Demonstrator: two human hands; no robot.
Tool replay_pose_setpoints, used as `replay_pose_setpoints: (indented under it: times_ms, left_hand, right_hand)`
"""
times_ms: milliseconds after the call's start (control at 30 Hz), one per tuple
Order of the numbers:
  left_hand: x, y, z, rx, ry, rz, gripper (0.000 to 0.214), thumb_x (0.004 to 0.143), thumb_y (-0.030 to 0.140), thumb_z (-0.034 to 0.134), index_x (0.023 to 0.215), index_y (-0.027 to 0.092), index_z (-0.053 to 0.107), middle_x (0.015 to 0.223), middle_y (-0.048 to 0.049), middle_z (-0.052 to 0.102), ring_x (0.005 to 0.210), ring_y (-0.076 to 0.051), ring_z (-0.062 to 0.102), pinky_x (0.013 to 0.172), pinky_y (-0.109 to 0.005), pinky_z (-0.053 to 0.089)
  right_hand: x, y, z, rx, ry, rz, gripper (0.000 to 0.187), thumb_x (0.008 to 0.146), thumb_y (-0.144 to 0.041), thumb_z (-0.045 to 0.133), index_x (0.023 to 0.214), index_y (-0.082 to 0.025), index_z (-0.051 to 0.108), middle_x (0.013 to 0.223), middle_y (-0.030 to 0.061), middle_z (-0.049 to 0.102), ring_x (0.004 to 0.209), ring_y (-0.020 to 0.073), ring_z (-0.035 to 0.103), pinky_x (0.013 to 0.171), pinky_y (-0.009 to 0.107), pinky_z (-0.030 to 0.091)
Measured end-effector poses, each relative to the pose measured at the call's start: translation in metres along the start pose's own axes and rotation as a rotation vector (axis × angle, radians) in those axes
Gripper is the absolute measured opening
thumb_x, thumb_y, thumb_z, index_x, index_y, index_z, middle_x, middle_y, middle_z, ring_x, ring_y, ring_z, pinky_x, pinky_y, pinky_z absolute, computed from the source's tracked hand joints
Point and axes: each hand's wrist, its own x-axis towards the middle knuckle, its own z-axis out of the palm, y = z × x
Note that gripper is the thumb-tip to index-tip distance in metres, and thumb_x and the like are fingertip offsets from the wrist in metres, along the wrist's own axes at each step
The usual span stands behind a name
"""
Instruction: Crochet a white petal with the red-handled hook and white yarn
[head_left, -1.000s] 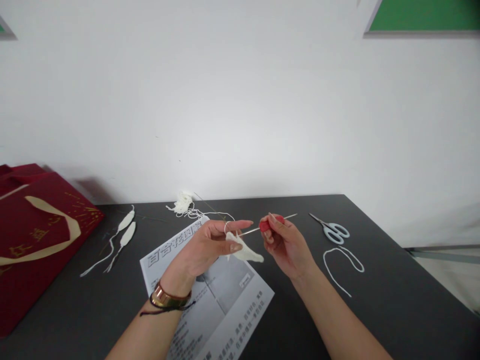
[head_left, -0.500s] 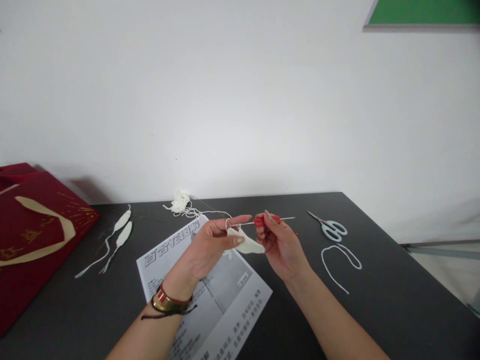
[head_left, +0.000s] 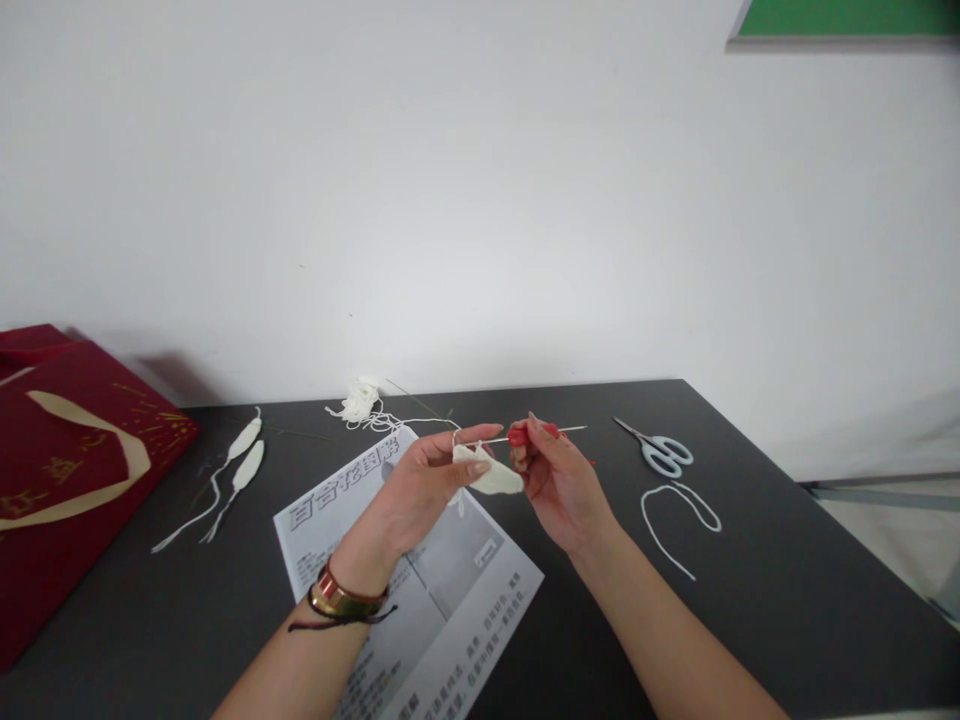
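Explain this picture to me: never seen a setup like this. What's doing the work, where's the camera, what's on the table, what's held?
There is no machine here, just one person's bare hands. The camera is worn on the head and looks forward and down, so the arms enter from the bottom edge.

The left hand, bracelets at its wrist, pinches a white fabric piece. The right hand grips a red-handled tool whose thin shaft points toward that piece.

On the dark table are a printed sheet below the hands, a white yarn bundle near the wall, two white leaf-shaped pieces and a red bag at left, and scissors with a loose white cord at right.
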Motion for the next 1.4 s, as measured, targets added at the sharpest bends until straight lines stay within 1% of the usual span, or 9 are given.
replay_pose_setpoints:
  times_ms: [133, 367, 500, 667, 800, 900, 1100, 1267, 1400]
  left_hand:
    - [0.001, -0.001, 0.0, 0.013, 0.054, 0.021, 0.03, 0.069, 0.015, 0.073, 0.098, 0.015, 0.071, 0.08, -0.0026, 0.069, 0.071, -0.01, 0.059, 0.073, -0.023, 0.043]
    - [0.003, -0.005, 0.002, 0.099, 0.143, 0.064, 0.047, 0.064, 0.012, 0.076, 0.11, 0.021, 0.067, 0.066, 0.0031, 0.067, 0.063, -0.009, 0.058, 0.072, -0.024, 0.042]
    - [0.005, -0.003, -0.004, 0.137, 0.192, 0.079, 0.043, 0.06, 0.01, 0.077, 0.102, 0.02, 0.07, 0.067, 0.0019, 0.07, 0.066, -0.011, 0.061, 0.077, -0.027, 0.042]
    - [0.006, 0.005, -0.015, 0.168, 0.112, 0.044, 0.028, 0.054, 0.006, 0.078, 0.079, 0.017, 0.073, 0.061, 0.0021, 0.067, 0.068, -0.015, 0.064, 0.074, -0.029, 0.043]
    - [0.004, 0.012, -0.02, 0.163, 0.066, -0.004, 0.029, 0.055, 0.006, 0.078, 0.081, 0.017, 0.073, 0.064, 0.0012, 0.068, 0.066, -0.014, 0.064, 0.072, -0.028, 0.044]
    - [0.003, 0.015, -0.02, 0.177, 0.034, -0.03, 0.041, 0.057, 0.009, 0.078, 0.096, 0.018, 0.072, 0.066, 0.0006, 0.07, 0.062, -0.012, 0.063, 0.071, -0.027, 0.044]
    - [0.003, 0.013, -0.017, 0.21, 0.081, -0.004, 0.048, 0.057, 0.011, 0.079, 0.103, 0.018, 0.07, 0.068, -0.0004, 0.072, 0.061, -0.012, 0.063, 0.072, -0.027, 0.043]
    - [0.009, 0.006, -0.014, 0.184, 0.134, 0.051, 0.042, 0.057, 0.011, 0.079, 0.098, 0.018, 0.072, 0.069, -0.0008, 0.071, 0.065, -0.013, 0.062, 0.076, -0.029, 0.041]
    - [0.012, 0.008, -0.011, 0.138, 0.102, 0.008, 0.048, 0.061, 0.013, 0.077, 0.108, 0.019, 0.068, 0.071, -0.0006, 0.071, 0.065, -0.012, 0.061, 0.074, -0.029, 0.04]
  right_hand:
    - [0.001, -0.001, 0.0, -0.053, 0.033, -0.013, 0.018, 0.074, -0.033, 0.072, 0.075, -0.016, 0.068, 0.063, -0.0036, 0.063, 0.051, 0.0043, 0.052, 0.045, 0.013, 0.043]
    - [0.002, 0.003, -0.003, -0.079, 0.06, -0.05, 0.023, 0.068, -0.038, 0.075, 0.075, -0.017, 0.068, 0.062, -0.0037, 0.061, 0.052, 0.0068, 0.051, 0.049, 0.019, 0.05]
    - [0.005, 0.007, -0.005, -0.059, 0.07, -0.021, 0.02, 0.07, -0.035, 0.074, 0.074, -0.016, 0.069, 0.062, -0.003, 0.063, 0.052, 0.0059, 0.052, 0.051, 0.016, 0.05]
    - [0.006, 0.009, -0.005, -0.126, 0.022, 0.031, 0.02, 0.071, -0.035, 0.073, 0.074, -0.016, 0.069, 0.06, -0.0027, 0.062, 0.051, 0.0077, 0.053, 0.051, 0.02, 0.054]
    - [0.005, 0.012, -0.005, -0.088, 0.012, 0.064, 0.02, 0.071, -0.035, 0.074, 0.076, -0.017, 0.069, 0.065, -0.0026, 0.065, 0.052, 0.0072, 0.054, 0.051, 0.02, 0.054]
    - [0.005, 0.015, -0.006, -0.021, 0.004, 0.093, 0.019, 0.071, -0.033, 0.074, 0.078, -0.017, 0.069, 0.068, -0.0026, 0.066, 0.053, 0.0064, 0.055, 0.051, 0.018, 0.054]
    - [0.006, 0.017, -0.005, 0.087, 0.003, 0.134, 0.017, 0.07, -0.032, 0.076, 0.077, -0.018, 0.069, 0.066, -0.0037, 0.065, 0.053, 0.0056, 0.055, 0.052, 0.016, 0.052]
    - [0.006, 0.019, -0.003, 0.022, 0.034, 0.048, 0.018, 0.069, -0.034, 0.076, 0.077, -0.02, 0.068, 0.07, -0.0046, 0.067, 0.055, 0.0056, 0.056, 0.052, 0.016, 0.05]
    - [0.005, 0.019, -0.001, -0.047, 0.048, -0.019, 0.017, 0.07, -0.034, 0.074, 0.079, -0.021, 0.069, 0.077, -0.0035, 0.069, 0.061, 0.0074, 0.058, 0.053, 0.018, 0.05]
